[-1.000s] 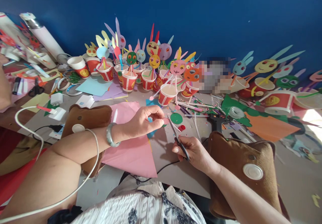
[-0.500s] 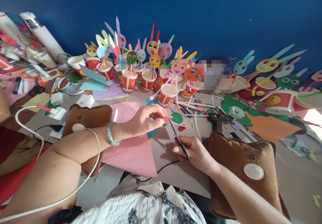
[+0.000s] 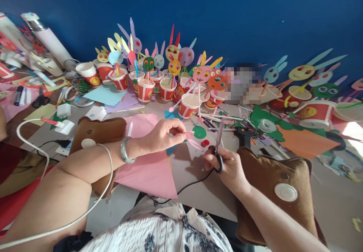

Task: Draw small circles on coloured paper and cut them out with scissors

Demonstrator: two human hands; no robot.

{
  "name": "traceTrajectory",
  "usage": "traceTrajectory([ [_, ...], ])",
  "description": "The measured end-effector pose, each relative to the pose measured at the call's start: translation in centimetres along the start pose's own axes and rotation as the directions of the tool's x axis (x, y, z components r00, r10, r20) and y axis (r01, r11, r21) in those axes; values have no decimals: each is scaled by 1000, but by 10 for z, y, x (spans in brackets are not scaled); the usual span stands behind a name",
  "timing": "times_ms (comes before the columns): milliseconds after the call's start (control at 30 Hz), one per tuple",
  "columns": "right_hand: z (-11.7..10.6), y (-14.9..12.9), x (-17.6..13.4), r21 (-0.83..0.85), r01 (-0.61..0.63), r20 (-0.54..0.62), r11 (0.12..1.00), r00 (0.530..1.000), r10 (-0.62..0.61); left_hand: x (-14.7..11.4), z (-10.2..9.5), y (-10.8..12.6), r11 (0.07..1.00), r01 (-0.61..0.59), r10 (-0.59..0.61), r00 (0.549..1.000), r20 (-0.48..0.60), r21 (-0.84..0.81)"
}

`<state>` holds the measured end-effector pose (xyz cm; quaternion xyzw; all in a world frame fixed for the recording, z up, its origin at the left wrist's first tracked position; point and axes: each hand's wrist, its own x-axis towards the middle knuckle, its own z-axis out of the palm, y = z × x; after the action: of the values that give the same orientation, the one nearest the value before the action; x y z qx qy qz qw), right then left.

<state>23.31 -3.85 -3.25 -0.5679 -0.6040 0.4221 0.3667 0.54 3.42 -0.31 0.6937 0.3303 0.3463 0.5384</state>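
Between thumb and fingers, my left hand point(image 3: 171, 134) pinches a small piece of pink paper point(image 3: 189, 134) above the table. My right hand point(image 3: 227, 167) grips a pair of scissors point(image 3: 219, 146) by the black handles, its blades pointing up and away from me, apart from the paper. A green paper disc point(image 3: 199, 132) and a small red piece point(image 3: 204, 143) lie on the table just beyond the two hands. Under my left forearm spreads a large pink sheet point(image 3: 150, 172).
Paper cups point(image 3: 188, 106) with paper rabbit faces line the blue wall. Brown plush pouches lie left and right point(image 3: 272, 206). A white cable point(image 3: 106, 191) crosses my left arm. Orange paper point(image 3: 306, 142), a tape roll point(image 3: 267, 126) and scraps lie at right.
My right hand has drawn the scissors away from the pink paper, rightward and slightly toward me. My left hand has barely moved. The light blue sheet by the cups now lies flatter.
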Motion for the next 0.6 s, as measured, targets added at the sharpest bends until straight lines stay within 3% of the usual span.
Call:
traceTrajectory([
  [100, -3, 2, 1, 17, 34, -183, 999, 983, -30, 2, 3, -4, 985, 168, -164, 983, 79, -37],
  [200, -3, 5, 2, 61, 41, -213, 997, 977, -28, 4, 5, -8, 958, 274, -264, 958, 114, -88],
  [400, 2, 4, 1, -59, 16, -60, 998, 998, -20, 5, 3, -5, 932, 316, -294, 946, 138, -176],
  [500, 4, 5, 0, -98, 14, -127, 995, 992, -26, 4, 3, -4, 921, 337, -306, 936, 175, -195],
  [600, 2, 9, 1, -50, 8, -279, 999, 960, -22, 5, 3, -9, 945, 310, -298, 948, 114, -102],
])
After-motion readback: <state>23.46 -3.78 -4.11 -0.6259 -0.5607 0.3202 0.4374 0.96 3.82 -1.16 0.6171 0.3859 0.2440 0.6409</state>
